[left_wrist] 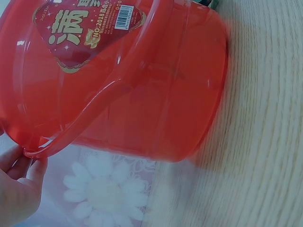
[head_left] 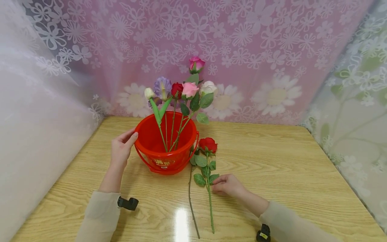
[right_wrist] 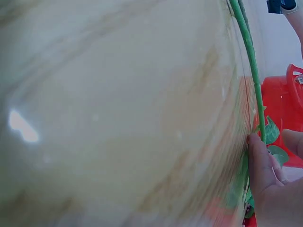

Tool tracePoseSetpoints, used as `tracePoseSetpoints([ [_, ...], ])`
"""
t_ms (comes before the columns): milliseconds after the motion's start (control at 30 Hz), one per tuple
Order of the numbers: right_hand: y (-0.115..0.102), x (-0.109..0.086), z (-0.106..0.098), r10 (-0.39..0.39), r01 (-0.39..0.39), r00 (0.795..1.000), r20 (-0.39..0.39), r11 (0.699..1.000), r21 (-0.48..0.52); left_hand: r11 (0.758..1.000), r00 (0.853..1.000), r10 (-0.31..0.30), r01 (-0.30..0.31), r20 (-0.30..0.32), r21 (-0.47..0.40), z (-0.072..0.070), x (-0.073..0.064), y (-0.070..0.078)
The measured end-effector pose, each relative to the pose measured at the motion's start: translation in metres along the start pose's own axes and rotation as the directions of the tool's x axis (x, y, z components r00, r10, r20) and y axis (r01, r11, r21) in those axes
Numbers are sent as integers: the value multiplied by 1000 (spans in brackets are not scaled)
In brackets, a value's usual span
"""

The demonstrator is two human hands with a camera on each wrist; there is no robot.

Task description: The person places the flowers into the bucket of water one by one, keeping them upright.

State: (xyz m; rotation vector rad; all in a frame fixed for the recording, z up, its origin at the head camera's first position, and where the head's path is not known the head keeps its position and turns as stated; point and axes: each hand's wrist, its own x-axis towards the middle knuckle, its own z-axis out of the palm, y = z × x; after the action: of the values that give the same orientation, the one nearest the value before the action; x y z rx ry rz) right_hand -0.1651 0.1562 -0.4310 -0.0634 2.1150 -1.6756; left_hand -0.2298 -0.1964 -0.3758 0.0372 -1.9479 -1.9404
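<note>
A red plastic bucket stands on the table, its handle hanging down. My left hand pinches the bucket's rim at its left side; the left wrist view shows thumb and fingers at the handle joint. To the right of the bucket lies a red artificial rose with a long green stem. My right hand is at that stem, fingers extended beside it near the leaves. In the right wrist view the thumb stands apart from the fingers. Alongside lies another stem, brownish, its pale bloom partly hidden by the bucket.
Inside the bucket stand several artificial flowers: a white tulip, a purple iris, a dark red rose, a light pink rose, a magenta rose and a whitish bloom. A floral curtain hangs behind the wooden table.
</note>
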Motion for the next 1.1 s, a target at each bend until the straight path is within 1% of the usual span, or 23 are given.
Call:
tracePoseSetpoints([
  [67,1,1,2,-3,3,1000,1,1000,6,1000,1000,0,0,2,5,0,0,0],
  [300,3,6,9,-27,25,999,-31,999,-43,1000,1000,6,-6,4,6,0,1,0],
  [633,5,9,18,-35,31,995,-93,999,-42,1000,1000,2,-2,7,-4,0,0,0],
  [867,6,10,19,-35,30,995,-97,998,-51,1000,1000,8,-8,5,10,0,0,0],
  [1000,6,8,17,-30,28,995,-92,999,-22,1000,1000,3,-3,5,21,0,-1,1],
  [1100,4,7,16,-14,16,994,-113,1000,15,1000,1000,1,-1,3,24,0,-1,2],
])
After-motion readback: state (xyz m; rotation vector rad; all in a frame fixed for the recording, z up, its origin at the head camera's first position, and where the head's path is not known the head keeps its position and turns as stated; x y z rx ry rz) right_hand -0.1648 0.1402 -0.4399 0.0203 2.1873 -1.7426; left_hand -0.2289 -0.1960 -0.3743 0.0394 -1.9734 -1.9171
